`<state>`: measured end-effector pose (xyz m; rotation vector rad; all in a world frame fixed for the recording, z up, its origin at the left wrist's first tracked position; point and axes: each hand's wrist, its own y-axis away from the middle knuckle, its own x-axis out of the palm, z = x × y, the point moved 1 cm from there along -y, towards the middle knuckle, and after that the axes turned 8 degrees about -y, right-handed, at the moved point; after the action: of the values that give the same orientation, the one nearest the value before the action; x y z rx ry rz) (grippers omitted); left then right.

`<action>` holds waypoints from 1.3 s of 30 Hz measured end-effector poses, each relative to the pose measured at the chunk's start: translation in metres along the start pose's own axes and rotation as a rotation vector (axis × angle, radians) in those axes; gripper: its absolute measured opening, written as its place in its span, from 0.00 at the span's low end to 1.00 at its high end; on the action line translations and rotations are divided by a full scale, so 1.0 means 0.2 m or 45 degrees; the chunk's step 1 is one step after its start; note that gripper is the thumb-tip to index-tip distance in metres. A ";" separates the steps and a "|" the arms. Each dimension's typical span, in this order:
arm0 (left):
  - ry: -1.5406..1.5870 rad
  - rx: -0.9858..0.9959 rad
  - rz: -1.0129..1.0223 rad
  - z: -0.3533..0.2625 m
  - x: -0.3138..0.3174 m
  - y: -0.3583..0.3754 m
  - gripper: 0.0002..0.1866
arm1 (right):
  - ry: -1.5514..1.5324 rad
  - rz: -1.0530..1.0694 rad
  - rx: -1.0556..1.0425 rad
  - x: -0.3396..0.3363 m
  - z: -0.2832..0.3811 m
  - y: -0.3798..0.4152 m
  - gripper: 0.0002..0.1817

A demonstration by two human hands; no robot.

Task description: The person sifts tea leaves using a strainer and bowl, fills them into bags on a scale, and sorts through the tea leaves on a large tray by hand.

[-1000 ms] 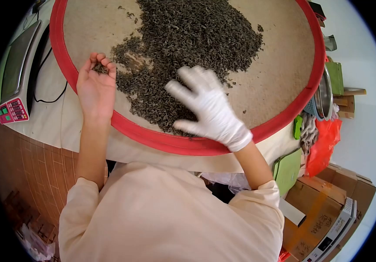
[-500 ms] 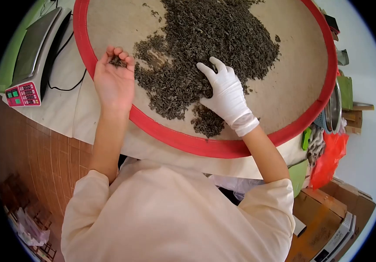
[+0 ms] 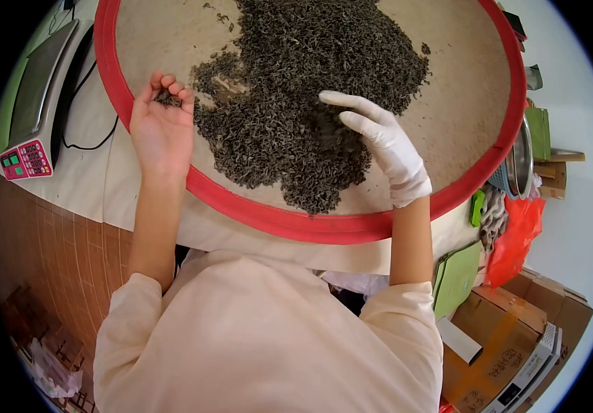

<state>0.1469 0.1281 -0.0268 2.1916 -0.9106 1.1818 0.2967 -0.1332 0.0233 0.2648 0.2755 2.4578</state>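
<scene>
A large heap of dark, curled dried tea leaves (image 3: 289, 69) lies on a round, beige-bottomed tray with a red rim (image 3: 276, 224). My bare left hand (image 3: 163, 131) is turned palm up over the tray's left rim, its fingers curled around a small clump of tea leaves (image 3: 168, 99). Over the right side of the heap is my right hand (image 3: 387, 141), in a white glove. Its fingers stretch leftward, thumb and forefinger apart, with nothing visible between them. Below the fingertips, some leaves look blurred.
A digital scale (image 3: 45, 96) with a pink keypad stands left of the tray, its black cable (image 3: 90, 146) on the pale tablecloth (image 3: 121, 199). To the right are a metal bowl (image 3: 522, 155), a red plastic bag (image 3: 515, 237), a green folder (image 3: 456, 275) and cardboard boxes (image 3: 496, 337).
My right hand has lifted and swung right, off the lower heap. Leaves there now form one mass with the small lower clump. The left hand keeps its leaves; the whole view has shifted slightly.
</scene>
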 end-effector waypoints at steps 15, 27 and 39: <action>-0.020 -0.020 0.034 0.01 0.03 0.01 0.08 | 1.235 -0.478 -0.760 0.20 -0.14 -0.04 0.03; 0.010 -0.038 0.042 0.02 0.02 0.01 0.08 | 1.617 -0.449 -0.463 0.19 -0.21 -0.12 0.09; -0.252 -0.548 0.087 0.07 0.12 0.07 0.14 | -0.300 -0.158 0.020 0.18 -0.03 -0.06 0.12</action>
<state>0.1541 0.1023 -0.0113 1.9558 -1.2037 0.7189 0.2734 -0.1021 0.0179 0.5242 0.2032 2.2764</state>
